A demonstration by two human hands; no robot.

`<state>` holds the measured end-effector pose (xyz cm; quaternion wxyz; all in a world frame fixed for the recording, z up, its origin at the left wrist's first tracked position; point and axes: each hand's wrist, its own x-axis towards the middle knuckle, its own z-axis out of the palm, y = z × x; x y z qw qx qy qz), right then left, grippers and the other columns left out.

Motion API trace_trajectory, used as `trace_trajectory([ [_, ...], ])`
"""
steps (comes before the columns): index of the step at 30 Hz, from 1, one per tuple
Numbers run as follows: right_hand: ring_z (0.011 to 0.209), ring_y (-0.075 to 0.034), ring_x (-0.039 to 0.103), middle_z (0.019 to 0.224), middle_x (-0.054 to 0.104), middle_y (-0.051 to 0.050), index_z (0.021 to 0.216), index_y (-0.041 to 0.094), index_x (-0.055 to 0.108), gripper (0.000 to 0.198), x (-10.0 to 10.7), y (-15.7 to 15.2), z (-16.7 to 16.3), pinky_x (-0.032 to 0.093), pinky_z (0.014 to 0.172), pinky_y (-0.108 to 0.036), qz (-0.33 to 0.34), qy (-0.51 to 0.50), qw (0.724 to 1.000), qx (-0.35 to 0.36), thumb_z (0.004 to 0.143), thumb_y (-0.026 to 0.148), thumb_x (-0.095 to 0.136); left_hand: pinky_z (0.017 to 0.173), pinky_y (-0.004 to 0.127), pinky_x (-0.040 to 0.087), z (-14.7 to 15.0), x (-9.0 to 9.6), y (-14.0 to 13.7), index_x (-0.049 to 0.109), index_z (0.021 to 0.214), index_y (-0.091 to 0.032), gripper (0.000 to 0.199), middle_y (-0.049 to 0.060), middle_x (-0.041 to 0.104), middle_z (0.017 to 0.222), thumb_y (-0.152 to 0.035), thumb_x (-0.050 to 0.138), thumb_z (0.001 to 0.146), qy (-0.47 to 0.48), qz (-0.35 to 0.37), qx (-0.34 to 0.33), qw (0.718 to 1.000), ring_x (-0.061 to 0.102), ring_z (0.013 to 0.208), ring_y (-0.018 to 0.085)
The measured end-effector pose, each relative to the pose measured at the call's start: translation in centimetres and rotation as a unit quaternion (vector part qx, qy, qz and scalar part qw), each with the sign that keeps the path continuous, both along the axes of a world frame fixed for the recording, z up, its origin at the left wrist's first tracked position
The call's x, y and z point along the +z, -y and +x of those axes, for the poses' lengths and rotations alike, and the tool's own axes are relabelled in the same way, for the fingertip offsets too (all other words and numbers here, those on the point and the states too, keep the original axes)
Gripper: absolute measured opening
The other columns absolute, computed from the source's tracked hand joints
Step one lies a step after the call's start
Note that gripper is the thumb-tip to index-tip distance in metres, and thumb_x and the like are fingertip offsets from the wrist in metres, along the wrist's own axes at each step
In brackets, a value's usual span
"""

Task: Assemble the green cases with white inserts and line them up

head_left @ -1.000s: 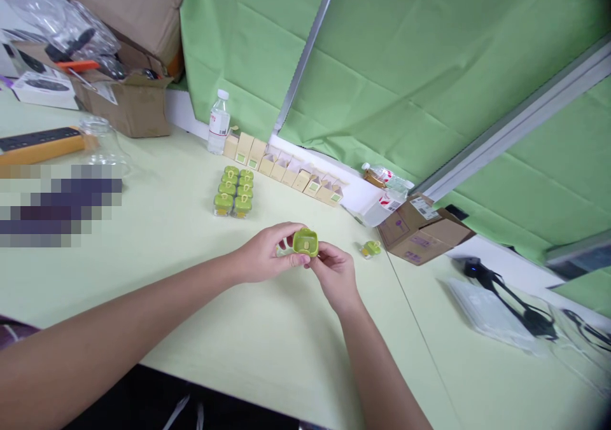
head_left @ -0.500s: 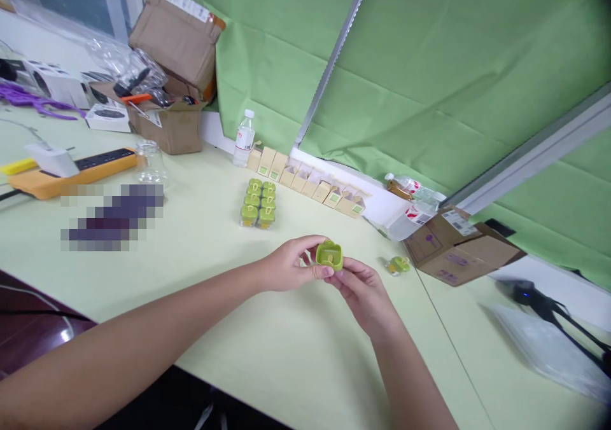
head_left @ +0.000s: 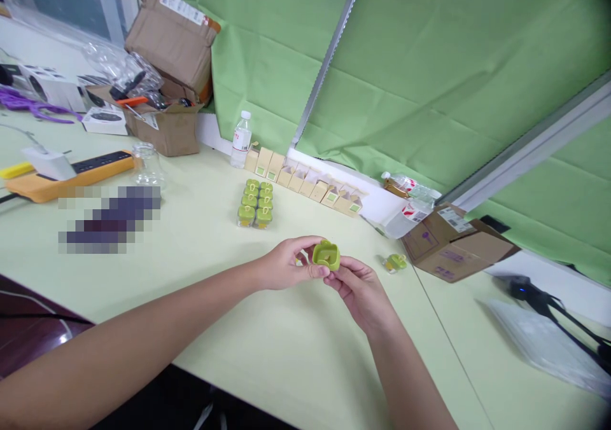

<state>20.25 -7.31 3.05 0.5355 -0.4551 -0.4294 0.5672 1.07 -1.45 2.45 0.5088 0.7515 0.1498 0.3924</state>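
Above the table both hands share a small green lid-like piece (head_left: pixel 326 256), its hollow side facing me. My left hand (head_left: pixel 289 266) is closed on its left side, with the thumb along the lower edge. A bit of yellow shows between the left thumb and fingers; what it belongs to is mostly hidden. My right hand (head_left: pixel 359 289) pinches the piece at its lower right corner. Beyond the hands stand several small clear containers with green lids (head_left: pixel 254 204), in two rows. One similar green-lidded container (head_left: pixel 395 263) sits apart, right of my right hand.
Small cardboard boxes (head_left: pixel 298 179) line the wall, beside an upright water bottle (head_left: pixel 241 140). At the right are an open carton (head_left: pixel 446 245) and plastic bottles (head_left: pixel 405 217). A glass jar (head_left: pixel 147 164) and an orange power strip (head_left: pixel 95 170) stand at the left.
The green piece has tilted slightly within my fingers, so its hollow looks deeper. Both hands keep their grip. The whole view has shifted a little.
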Motion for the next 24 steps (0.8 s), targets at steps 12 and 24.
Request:
trace_trajectory([
  [12,0.098,-0.021,0.069,0.108,0.075,-0.006,0.101,0.023,0.072,0.025,0.5,0.1,-0.5,0.055,0.094,-0.038,-0.035,-0.081,0.994,0.065,0.087,0.044,0.068,0.085,0.032,0.049,0.2,-1.0,-0.5,0.060,0.128,-0.025,0.046,0.008,0.059,0.118,-0.035,0.073,0.084,-0.007,0.064,0.054,0.996,0.058,0.103,0.021],
  [24,0.104,-0.020,0.066,0.108,0.071,-0.002,0.111,0.029,0.064,0.036,-0.4,-0.3,-0.6,0.051,0.097,-0.038,0.056,-0.005,0.998,0.007,0.079,0.030,0.081,0.076,0.028,0.051,0.6,-1.0,-0.1,0.071,0.089,-0.022,0.009,0.007,0.054,0.125,-0.028,0.067,0.085,-0.010,0.066,0.183,0.981,0.058,0.108,0.021],
])
